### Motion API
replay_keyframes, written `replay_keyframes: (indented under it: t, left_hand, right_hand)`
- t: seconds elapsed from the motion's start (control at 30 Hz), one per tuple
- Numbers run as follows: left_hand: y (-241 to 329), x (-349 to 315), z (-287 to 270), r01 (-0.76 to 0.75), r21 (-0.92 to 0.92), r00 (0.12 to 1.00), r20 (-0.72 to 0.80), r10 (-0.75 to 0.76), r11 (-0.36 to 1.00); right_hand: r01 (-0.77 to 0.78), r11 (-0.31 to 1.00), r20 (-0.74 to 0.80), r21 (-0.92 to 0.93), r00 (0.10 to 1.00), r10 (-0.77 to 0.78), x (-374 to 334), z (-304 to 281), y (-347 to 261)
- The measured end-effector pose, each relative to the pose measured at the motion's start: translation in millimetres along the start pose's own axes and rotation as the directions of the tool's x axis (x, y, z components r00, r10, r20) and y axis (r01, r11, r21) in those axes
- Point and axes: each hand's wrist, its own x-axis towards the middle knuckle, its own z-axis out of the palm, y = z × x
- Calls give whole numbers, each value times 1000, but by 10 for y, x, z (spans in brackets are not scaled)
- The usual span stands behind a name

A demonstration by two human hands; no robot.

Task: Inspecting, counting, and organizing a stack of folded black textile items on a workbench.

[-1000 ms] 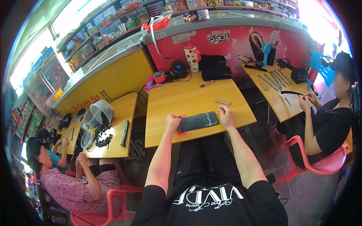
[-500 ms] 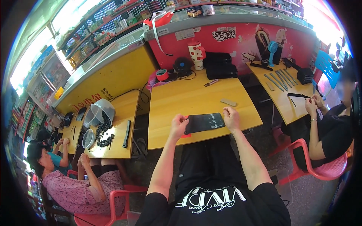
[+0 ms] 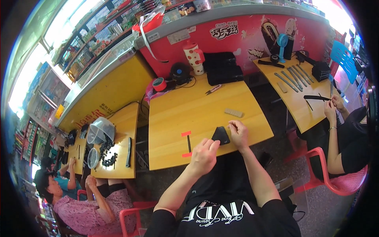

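Note:
A black flat sheet, bunched into a small wedge, lies over the near edge of my wooden table. My left hand is closed, its thumb and fingers pinching the sheet's near left corner. Curled in at the sheet's right side, my right hand has its fingertips against that edge; its exact grip is partly hidden. Left of my hands, a thin black strip is on the table with red tape across each end. A beige ridged block rests beyond my right hand.
Small scissors, a red tape roll, a black fan, a spotted tumbler and stacked black sheets stand toward the back. One person works at the right table; others sit left, near a tipped clear tub.
My left hand has moved right and nearer, and the sheet, stretched flat before, is now bunched up. The taped strip it covered shows. The view has shifted slightly.

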Motion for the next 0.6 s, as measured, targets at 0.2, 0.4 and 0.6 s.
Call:
replay_keyframes:
  t: [0.2, 0.4, 0.6]
  left_hand:
    - [388, 312, -342, -33, -57, 998, -57, 30, 998]
    - [279, 542, -511, 195, -168, 958, -180, -225, 966]
    - [-594, 488, -526, 462, -649, 735, -103, -670, 605]
  right_hand:
    - [-185, 923, 16, 337, 982, 191, -41, -33, -47]
    - [-473, 392, 364, 789, 874, 322, 12, -387, -144]
    - [-590, 523, 570, 616, 791, 222, 317, -378, -724]
